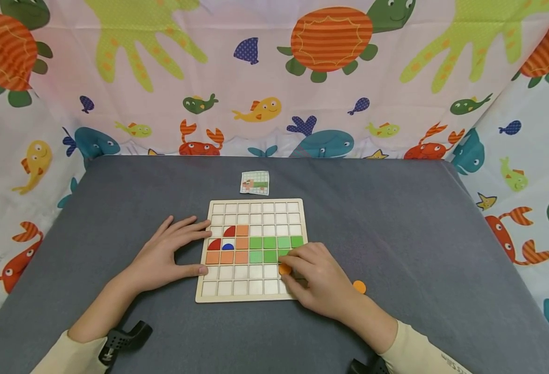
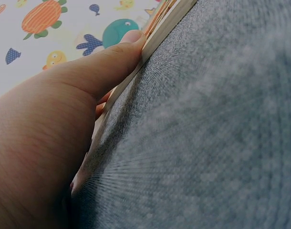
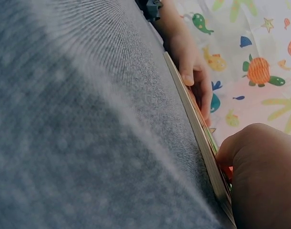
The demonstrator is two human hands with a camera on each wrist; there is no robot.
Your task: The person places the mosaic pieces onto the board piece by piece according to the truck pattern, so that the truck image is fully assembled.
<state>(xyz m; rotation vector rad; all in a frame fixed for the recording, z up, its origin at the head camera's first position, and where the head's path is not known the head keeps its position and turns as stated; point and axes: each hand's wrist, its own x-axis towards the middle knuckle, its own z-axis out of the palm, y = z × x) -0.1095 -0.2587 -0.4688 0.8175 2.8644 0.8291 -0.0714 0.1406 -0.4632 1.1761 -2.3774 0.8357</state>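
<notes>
A wooden grid board (image 1: pixel 243 299) lies on the grey cloth, with red, blue, orange and green flat pieces in its middle rows. My left hand (image 1: pixel 164 254) rests at the board's left edge, fingers spread and thumb touching the rim; the left wrist view shows that thumb (image 2: pixel 112 64) against the wooden side. Over the lower right of the board, my right hand (image 1: pixel 321 280) pinches an orange round piece (image 1: pixel 284 269) between thumb and forefinger. That hand hides the board's lower right corner. In the right wrist view its fingers (image 3: pixel 230 148) are low over the board.
Beside my right wrist lies another orange disc (image 1: pixel 359 286). A small picture card (image 1: pixel 255 183) with a gridded pattern sits just beyond the board. Behind the table (image 1: pixel 396 208) hangs a curtain (image 1: pixel 251 78) printed with sea animals.
</notes>
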